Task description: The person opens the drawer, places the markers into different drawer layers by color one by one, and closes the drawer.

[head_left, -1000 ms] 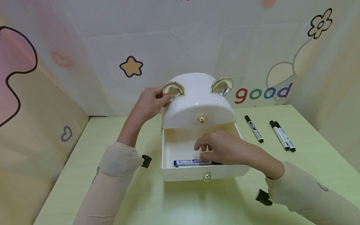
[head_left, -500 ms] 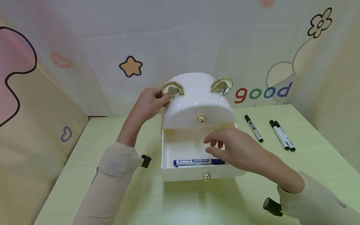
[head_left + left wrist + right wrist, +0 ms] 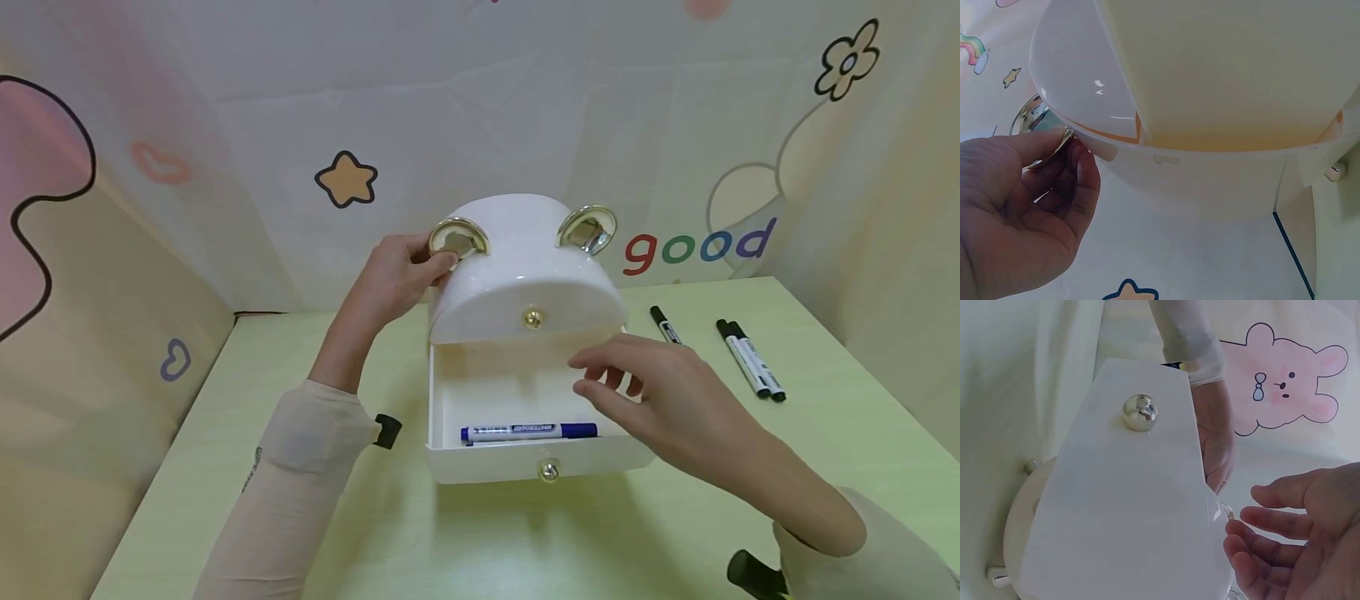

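Note:
A white rounded storage box [image 3: 525,292] with gold ears stands mid-table, its lower drawer [image 3: 487,462] pulled out. My left hand [image 3: 393,279] pinches the box's left gold ear [image 3: 459,238] between thumb and fingers; the left wrist view shows this hand [image 3: 1035,200] at the ear from below. Over the drawer's right side hovers my right hand [image 3: 660,400], fingers loosely bent with nothing between them. Along the drawer's front wall lies a blue-capped whiteboard marker [image 3: 528,432], with the edge of another blue one showing beneath it.
To the right of the box lie a black-capped marker [image 3: 666,327], partly hidden by my right hand, and a pair of black-capped markers [image 3: 750,360] side by side. A printed curtain [image 3: 510,108] hangs behind the table.
My right hand has drawn back to the right from above the blue markers, uncovering the marker's cap and overlapping the nearest black-capped marker. The left hand keeps its place on the ear.

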The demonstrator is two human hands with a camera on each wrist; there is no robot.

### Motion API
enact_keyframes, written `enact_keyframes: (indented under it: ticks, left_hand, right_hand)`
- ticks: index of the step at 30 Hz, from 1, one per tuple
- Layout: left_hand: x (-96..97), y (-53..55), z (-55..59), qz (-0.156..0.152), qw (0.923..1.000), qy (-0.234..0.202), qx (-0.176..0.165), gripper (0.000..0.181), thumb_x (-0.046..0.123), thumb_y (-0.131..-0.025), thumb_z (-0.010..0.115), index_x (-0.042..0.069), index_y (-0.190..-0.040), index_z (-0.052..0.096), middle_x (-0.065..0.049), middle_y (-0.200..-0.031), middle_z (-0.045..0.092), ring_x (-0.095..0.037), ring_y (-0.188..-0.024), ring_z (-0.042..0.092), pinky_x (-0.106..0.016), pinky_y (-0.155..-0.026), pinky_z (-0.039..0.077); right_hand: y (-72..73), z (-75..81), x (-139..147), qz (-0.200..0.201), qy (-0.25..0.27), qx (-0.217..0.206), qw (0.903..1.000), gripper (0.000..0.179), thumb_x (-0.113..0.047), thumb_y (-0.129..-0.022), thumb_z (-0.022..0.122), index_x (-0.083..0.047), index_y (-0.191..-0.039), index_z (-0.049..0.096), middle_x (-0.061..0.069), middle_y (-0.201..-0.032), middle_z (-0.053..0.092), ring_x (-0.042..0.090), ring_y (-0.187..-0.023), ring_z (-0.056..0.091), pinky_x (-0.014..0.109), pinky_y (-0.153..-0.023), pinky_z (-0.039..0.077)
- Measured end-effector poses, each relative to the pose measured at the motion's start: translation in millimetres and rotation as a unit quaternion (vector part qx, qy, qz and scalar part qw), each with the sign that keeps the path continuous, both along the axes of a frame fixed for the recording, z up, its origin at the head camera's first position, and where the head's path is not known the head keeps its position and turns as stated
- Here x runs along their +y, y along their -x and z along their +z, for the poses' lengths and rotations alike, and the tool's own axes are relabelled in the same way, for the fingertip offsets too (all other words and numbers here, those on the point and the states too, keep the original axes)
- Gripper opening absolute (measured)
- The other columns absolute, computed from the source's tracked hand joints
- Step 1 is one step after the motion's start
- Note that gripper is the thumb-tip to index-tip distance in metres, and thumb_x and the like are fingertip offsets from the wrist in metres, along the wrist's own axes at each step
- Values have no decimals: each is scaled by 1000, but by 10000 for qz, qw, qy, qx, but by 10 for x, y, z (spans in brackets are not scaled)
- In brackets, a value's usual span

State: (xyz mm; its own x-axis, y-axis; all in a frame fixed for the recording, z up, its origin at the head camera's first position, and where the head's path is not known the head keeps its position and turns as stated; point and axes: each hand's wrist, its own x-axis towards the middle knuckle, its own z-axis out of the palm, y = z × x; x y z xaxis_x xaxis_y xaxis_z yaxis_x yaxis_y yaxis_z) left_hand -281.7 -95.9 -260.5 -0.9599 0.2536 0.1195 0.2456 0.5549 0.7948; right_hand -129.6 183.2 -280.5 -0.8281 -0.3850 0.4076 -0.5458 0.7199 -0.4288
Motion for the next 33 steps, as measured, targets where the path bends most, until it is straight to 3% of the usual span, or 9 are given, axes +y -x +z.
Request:
enact_keyframes:
  ticks: [14,21,33]
  left_hand:
    - [-12,7,0,-10,10000,-20,-28,32,22,-105,60,0,-128,67,-16,-117,69,-28,-105,65,-39,-92,52]
    - [-8,14,-3,34,10000,-25,-40,32,23,-105,61,0,-127,68,-15,-116,68,-28,-103,63,-38,-90,52]
    - [-2,-6,0,-26,9999,-91,-41,31,21,-105,61,0,-128,67,-16,-119,68,-29,-104,65,-41,-95,53]
  right_hand:
    - [-266,-53,96,-43,330,893,9954,31,-2,-84,83,-16,-110,78,-18,-90,66,0,-76,57,16,-65,49]
    - [-381,-98,122,-215,366,729,9964,32,-3,-85,83,-19,-112,78,-18,-94,69,1,-73,56,17,-61,49]
    - [-500,-228,110,-2,418,746,9963,34,-3,-82,85,-23,-109,78,-22,-95,67,-2,-73,56,15,-60,47]
